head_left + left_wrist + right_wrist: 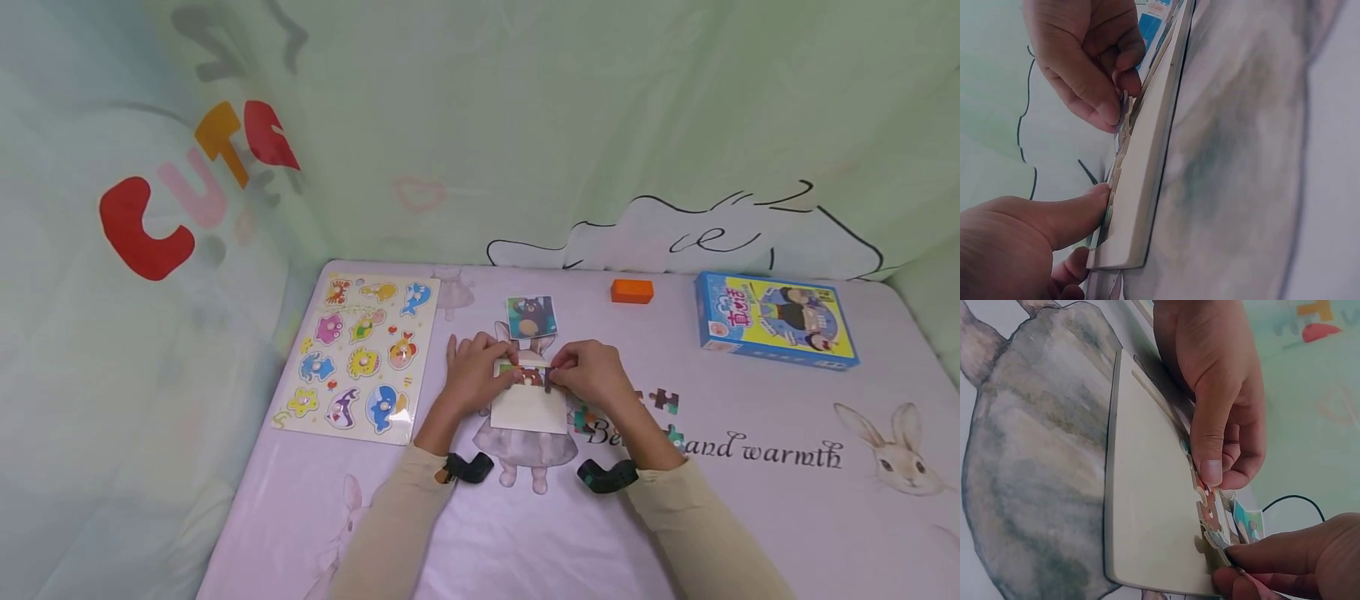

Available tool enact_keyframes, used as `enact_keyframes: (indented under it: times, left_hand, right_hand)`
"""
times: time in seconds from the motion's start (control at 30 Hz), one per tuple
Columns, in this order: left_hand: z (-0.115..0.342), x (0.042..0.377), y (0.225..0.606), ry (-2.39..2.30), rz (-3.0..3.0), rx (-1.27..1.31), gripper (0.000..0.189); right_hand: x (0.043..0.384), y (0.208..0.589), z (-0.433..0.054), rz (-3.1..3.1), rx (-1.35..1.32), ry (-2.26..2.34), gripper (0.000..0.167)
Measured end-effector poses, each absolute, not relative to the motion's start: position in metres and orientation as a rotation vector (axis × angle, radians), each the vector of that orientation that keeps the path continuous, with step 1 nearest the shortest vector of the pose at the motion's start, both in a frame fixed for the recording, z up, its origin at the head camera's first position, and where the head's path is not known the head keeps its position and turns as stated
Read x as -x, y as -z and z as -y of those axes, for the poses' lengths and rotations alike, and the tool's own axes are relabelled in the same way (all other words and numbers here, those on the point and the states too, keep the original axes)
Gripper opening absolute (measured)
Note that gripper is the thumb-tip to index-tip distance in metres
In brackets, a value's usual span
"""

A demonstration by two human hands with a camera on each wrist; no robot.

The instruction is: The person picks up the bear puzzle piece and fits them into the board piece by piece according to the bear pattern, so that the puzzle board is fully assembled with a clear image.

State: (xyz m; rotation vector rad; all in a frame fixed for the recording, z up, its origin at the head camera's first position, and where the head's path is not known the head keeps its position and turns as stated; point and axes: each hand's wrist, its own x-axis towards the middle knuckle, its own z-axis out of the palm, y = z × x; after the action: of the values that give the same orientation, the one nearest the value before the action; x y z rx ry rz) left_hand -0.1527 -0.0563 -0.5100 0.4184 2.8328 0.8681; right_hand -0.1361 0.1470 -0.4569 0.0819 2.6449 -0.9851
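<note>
A small pale wooden puzzle board (pixel 528 410) lies in front of me, with a row of joined jigsaw pieces (pixel 532 377) showing a brown bear along its far edge. My left hand (pixel 476 372) grips the board's far left part, its thumb (pixel 1088 209) on top by the pieces and fingers curled at the edge. At the right end of the row, my right hand (pixel 594 373) pinches a puzzle piece (pixel 1221 539) between thumb and fingers; its picture is mostly hidden. A bear picture card (pixel 532 317) lies just beyond the board.
Loose jigsaw pieces (pixel 664 400) lie to the right, partly behind my right forearm. On the left is a sea-animal knob puzzle (pixel 414 385). An orange block (pixel 632 291) and a blue and yellow box (pixel 776 321) stand at the back right, near the curtain.
</note>
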Motion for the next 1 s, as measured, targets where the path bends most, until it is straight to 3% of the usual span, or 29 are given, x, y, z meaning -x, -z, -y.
enact_keyframes:
  times: [1.0]
  left_hand:
    - [0.0512,0.1522,0.5024,-0.731,-2.908,-0.397,0.011]
  right_hand:
    - [0.1414,0.4595,-0.1502,-2.706,-0.032,0.842,0.013]
